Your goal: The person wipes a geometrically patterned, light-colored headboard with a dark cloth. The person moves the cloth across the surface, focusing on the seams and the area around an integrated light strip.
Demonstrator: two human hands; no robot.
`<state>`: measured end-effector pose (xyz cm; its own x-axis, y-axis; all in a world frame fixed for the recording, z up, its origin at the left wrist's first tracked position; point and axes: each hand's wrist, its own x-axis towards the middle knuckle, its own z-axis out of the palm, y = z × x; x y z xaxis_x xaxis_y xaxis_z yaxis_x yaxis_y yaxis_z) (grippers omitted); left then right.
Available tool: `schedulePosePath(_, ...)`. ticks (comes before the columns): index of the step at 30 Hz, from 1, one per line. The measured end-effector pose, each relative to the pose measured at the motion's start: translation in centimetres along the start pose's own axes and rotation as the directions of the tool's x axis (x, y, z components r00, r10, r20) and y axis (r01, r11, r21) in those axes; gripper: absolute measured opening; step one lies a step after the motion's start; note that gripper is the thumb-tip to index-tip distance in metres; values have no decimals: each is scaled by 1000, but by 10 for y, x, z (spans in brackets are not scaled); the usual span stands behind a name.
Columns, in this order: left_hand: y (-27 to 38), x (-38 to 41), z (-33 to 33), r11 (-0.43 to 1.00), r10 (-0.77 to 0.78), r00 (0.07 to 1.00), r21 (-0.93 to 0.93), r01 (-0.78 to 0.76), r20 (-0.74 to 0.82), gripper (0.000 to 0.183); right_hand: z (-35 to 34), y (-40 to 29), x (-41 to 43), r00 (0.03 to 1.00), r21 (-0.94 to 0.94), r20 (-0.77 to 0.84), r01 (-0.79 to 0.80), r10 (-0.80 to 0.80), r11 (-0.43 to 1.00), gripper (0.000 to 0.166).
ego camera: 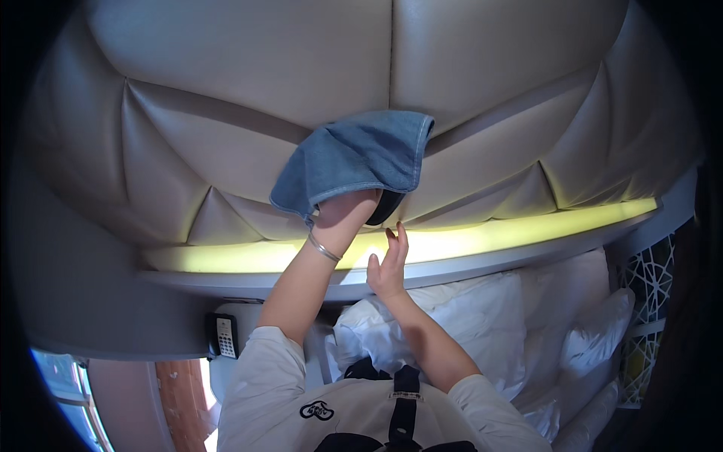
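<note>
A blue cloth [361,152] with stitched edges drapes over my left hand [351,210]. It lies against the padded beige leather-like panel [248,152], and most of my fingers are hidden beneath it. Beside that wrist, a black curved thing [388,207] shows from under the cloth; I cannot tell what it is. A metal bangle [324,247] circles my left wrist. Lower and to the right, my right hand [390,263] is raised with its fingers apart and nothing in it. It appears in front of the glowing yellow light strip [474,240] along the panel's lower edge.
Below the light strip runs a pale ledge [452,273]. White pillows and bedding [480,316] lie under it to the right. A telephone [225,335] with a keypad is at the lower left. A lattice screen [649,282] stands at the far right.
</note>
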<state>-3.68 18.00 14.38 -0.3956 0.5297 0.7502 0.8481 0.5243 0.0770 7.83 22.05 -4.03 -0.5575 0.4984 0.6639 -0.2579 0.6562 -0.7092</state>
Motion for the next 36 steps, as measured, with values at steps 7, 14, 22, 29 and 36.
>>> schedulePosePath(7,1,-43,44,988,4,991,153,-24,131,47,-6,1,-2,998,-74,56,-29,33,997,62)
schedulePosePath(14,-7,-126,59,984,175,942,-20,-177,287,38,7,28,-21,993,-117,81,-79,89,990,69)
schedulePosePath(22,-50,-78,13,919,226,969,352,-179,-97,59,-6,-4,3,999,-135,12,52,-51,990,60)
schedulePosePath(29,-32,-24,0,948,52,945,313,55,-322,31,-3,0,-1,999,-146,-1,51,-52,988,62)
schedulePosePath(36,-26,-125,87,863,286,958,441,-247,-22,53,-4,3,-5,990,-109,-91,-117,108,987,62)
